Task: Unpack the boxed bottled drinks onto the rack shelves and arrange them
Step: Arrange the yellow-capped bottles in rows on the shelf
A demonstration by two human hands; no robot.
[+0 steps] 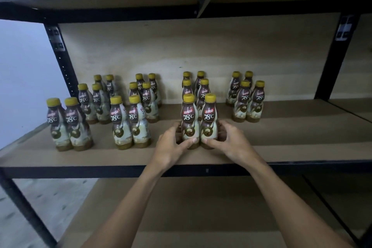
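Both hands, left hand (172, 145) and right hand (228, 139), clasping front bottle pair (199, 122) on shelf (291, 147), squaring the row; next, letting go gently.

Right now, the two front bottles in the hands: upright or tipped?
Upright. Both front bottles stand base-down on the shelf, yellow caps on top, side by side. The left hand and right hand cup their bases.

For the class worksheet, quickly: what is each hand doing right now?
Left hand: closed around the left front bottle on the shelf.
Right hand: closed around the right front bottle beside it.
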